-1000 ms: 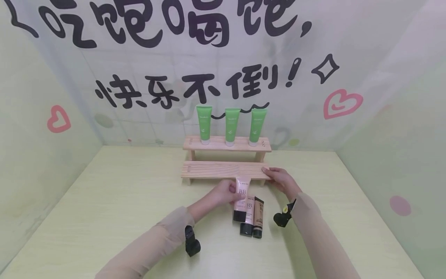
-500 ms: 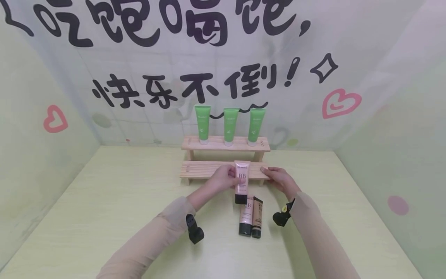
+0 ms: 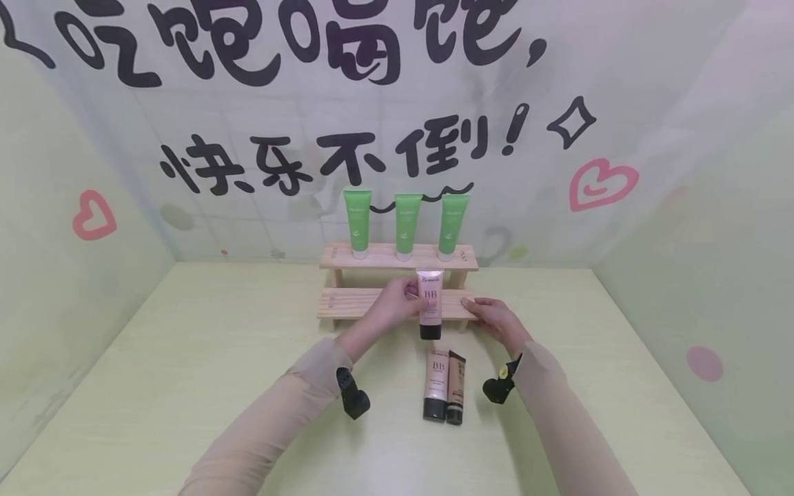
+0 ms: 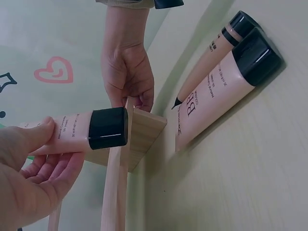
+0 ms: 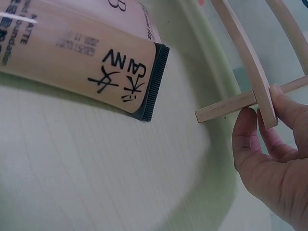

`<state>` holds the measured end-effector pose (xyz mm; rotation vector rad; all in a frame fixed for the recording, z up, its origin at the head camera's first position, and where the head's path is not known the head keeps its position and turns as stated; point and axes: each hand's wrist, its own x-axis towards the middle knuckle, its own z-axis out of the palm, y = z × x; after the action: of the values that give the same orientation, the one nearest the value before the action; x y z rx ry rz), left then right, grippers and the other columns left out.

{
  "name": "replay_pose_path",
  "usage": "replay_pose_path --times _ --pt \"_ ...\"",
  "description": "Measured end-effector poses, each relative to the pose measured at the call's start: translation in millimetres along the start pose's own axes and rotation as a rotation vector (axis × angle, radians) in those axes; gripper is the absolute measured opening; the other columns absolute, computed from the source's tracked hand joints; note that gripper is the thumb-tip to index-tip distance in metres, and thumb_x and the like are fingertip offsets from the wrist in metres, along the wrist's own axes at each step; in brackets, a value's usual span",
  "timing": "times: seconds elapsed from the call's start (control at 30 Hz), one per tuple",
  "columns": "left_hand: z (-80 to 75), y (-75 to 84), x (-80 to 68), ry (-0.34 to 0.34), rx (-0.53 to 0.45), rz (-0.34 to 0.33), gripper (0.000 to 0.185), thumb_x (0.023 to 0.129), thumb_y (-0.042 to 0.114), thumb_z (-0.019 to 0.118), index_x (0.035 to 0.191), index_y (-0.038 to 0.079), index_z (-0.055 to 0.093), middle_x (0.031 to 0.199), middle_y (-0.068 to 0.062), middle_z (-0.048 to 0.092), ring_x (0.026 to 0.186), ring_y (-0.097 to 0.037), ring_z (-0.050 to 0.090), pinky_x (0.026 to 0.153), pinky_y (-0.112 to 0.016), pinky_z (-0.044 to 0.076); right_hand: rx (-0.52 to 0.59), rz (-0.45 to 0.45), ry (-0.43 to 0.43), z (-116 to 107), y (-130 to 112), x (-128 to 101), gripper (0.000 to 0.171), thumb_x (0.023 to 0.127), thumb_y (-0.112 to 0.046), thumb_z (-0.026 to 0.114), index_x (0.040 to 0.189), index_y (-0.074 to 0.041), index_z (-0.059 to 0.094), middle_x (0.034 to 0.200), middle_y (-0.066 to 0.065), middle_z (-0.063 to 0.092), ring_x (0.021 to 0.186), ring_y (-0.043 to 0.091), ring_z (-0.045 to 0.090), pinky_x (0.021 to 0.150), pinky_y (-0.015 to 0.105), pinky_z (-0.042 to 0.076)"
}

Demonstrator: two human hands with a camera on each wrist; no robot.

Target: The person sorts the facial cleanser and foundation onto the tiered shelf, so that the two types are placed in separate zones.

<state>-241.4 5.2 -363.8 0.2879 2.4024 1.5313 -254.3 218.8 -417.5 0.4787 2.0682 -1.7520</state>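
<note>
L hand point(image 3: 391, 306) grips a pink BB tube point(image 3: 430, 303) w/ thumb and fingers curled round its upper body, cap down, roughly upright, held in the air in front of the lower step point(image 3: 360, 303) of a wooden two-step rack point(image 3: 397, 256). Tube's black cap point(image 4: 108, 128) sits just at the front edge of that step in the L wrist view; can't tell if it touches the wood.

R hand point(image 3: 496, 318) is at the rack's right end, fingers point(image 5: 248, 139) and thumb pinching the end of the lower step's slat; R wrist view shows the thin board edge between thumb and fingers.

On the bench point(image 3: 186, 386), near the person and just below the held tube, 2 more tubes lie flat side by side, touching, caps toward the person: a second BB tube point(image 3: 436, 383) on the left, a narrower tan tube point(image 3: 456, 387) on the right. In the R wrist view the tan tube's crimped black end point(image 5: 154, 82) is close up, handwritten characters on it.

Top step carries 3 green tubes point(image 3: 404, 224) standing cap down in a row, evenly spaced, against the back wall w/ big black lettering and pink hearts point(image 3: 600, 183).

Both forearms in beige sleeves, black camera mount on each wrist.
</note>
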Motion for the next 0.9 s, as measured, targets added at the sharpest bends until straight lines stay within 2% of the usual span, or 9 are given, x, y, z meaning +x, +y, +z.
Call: replay_pose_path --times 0.13,0.4,0.6,0.9 --pt "2.6 3.8 5.3 0.033 0.008 0.022 0.035 0.081 0.020 0.068 0.111 0.005 0.057 0.103 -0.009 0.062 0.093 -0.019 0.060 0.076 -0.024 0.054 0.004 0.003 0.002 0.0 0.4 0.1 0.063 0.094 -0.027 0.050 0.139 0.007 0.024 0.137 0.024 0.039 0.110 0.020 0.050 0.108 0.036 0.036" --pt "11.6 9.4 18.3 0.086 -0.022 0.072 0.042 0.078 0.021 0.070 0.113 0.004 0.055 0.106 -0.010 0.061 0.098 -0.021 0.059 0.084 -0.026 0.052 -0.001 -0.008 -0.004 -1.2 3.8 1.2 0.065 0.094 -0.028 0.049 0.140 0.009 0.022 0.138 0.025 0.038 0.111 0.021 0.050 0.108 0.036 0.037" --pt "15.7 12.0 24.4 0.102 -0.030 0.122 0.041 0.078 0.016 0.070 0.113 0.003 0.055 0.108 -0.012 0.062 0.099 -0.022 0.060 0.086 -0.027 0.052 -0.013 -0.022 -0.001 0.3 5.5 1.2 0.064 0.094 -0.028 0.050 0.139 0.008 0.024 0.136 0.025 0.040 0.107 0.018 0.053 0.106 0.036 0.039" --pt "19.6 8.5 31.6 0.121 -0.054 0.145 0.038 0.077 0.015 0.071 0.111 0.004 0.056 0.108 -0.012 0.062 0.100 -0.023 0.060 0.089 -0.029 0.051 -0.025 -0.038 0.003 -0.8 4.7 1.0 0.062 0.094 -0.027 0.049 0.138 0.009 0.026 0.134 0.027 0.042 0.103 0.018 0.055 0.105 0.037 0.040"
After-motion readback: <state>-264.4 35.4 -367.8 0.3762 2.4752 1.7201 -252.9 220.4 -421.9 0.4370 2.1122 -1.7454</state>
